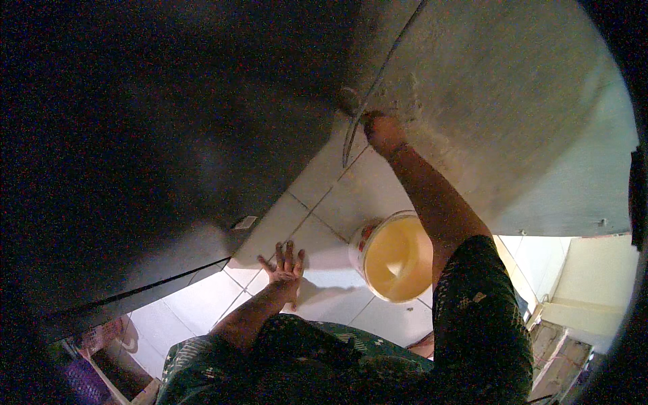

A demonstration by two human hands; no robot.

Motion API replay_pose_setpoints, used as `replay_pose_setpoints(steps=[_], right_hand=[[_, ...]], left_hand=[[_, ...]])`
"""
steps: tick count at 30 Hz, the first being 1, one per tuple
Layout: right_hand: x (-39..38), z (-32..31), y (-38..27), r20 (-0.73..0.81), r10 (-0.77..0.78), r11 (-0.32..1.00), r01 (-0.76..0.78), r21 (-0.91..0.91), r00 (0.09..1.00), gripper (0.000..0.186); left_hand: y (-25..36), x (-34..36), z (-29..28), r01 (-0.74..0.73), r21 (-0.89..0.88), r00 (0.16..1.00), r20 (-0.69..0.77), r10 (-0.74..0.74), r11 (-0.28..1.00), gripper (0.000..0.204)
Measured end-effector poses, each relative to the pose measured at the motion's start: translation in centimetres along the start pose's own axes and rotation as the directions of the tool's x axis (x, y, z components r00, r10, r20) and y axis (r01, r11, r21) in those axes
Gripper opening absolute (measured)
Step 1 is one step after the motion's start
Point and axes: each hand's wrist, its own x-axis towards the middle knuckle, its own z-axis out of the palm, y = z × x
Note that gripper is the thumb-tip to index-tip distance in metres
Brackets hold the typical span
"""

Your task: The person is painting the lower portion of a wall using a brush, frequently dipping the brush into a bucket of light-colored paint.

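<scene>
My left hand (286, 267) has its fingers spread over the pale tiled floor (324, 192) and appears to rest on it. Out ahead, my right arm reaches to the foot of a rough grey wall (486, 115). There my right hand (385, 133) is closed, and dim light hides what its fingers grip. Beside it runs a thin dark cord (388, 57) that curves down to the floor. A round bucket (397, 260), pale yellow inside, stands near my right forearm, its near side towards me.
A dark surface (169, 135) fills the left side. A small pale rectangular piece (245, 222) shows at its lower edge. To the lower left is a box-like container (121, 371) beside purple material (84, 381). A pale ledge (587, 314) stands at the right.
</scene>
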Motion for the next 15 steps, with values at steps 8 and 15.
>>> replay_pose_setpoints(steps=[8, 15], right_hand=[[-2.3, -15.4, -6.6, -0.261, -0.114, 0.988, 0.082, -0.13, 0.959, 0.019], [1.5, -8.7, -0.7, 0.024, -0.087, 0.977, 0.09, -0.195, 0.996, 0.018]], left_hand=[[0.7, -0.7, -0.8, 0.032, -0.045, 0.998, 0.057, -0.029, 0.998, 0.162], [0.0, 0.6, 0.3, 0.005, -0.064, 1.0, -0.01, -0.006, 0.998, 0.161]])
